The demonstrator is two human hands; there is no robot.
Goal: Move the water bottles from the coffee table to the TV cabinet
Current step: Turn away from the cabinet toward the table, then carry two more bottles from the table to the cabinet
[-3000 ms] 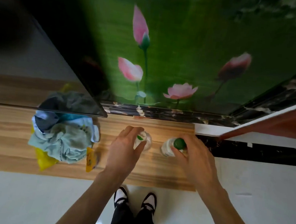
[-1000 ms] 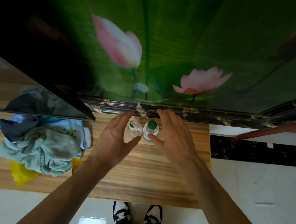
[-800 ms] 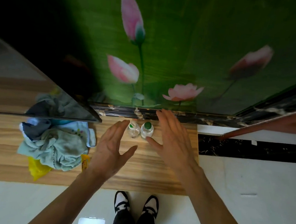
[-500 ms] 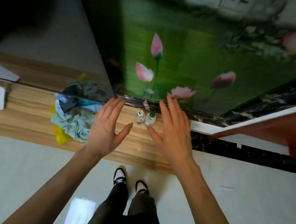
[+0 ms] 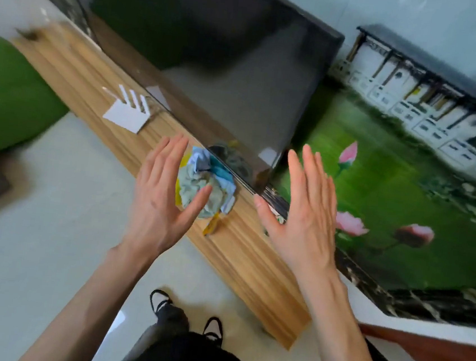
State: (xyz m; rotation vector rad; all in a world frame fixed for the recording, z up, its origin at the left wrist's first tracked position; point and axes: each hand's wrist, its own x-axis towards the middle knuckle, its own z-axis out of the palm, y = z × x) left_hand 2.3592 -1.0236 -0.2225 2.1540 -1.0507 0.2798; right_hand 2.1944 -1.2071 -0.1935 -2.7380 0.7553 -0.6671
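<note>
My left hand [image 5: 164, 199] and my right hand [image 5: 303, 213] are both raised above the wooden TV cabinet [image 5: 240, 257], fingers spread and holding nothing. The two water bottles stand on the cabinet behind my right hand; only a small green and white bit of one bottle [image 5: 280, 220] shows beside my thumb. The coffee table is out of view.
A large black TV [image 5: 213, 69] stands on the cabinet. A heap of blue and grey cloths [image 5: 212, 186] with a yellow bag lies between my hands. A white router [image 5: 128, 110] sits further left. A green lotus mural [image 5: 405, 198] covers the wall; a green seat [image 5: 8, 94] is far left.
Both hands let go of the bottles and drew back from the cabinet. My head has turned left and away, so the TV and router now fill the view.
</note>
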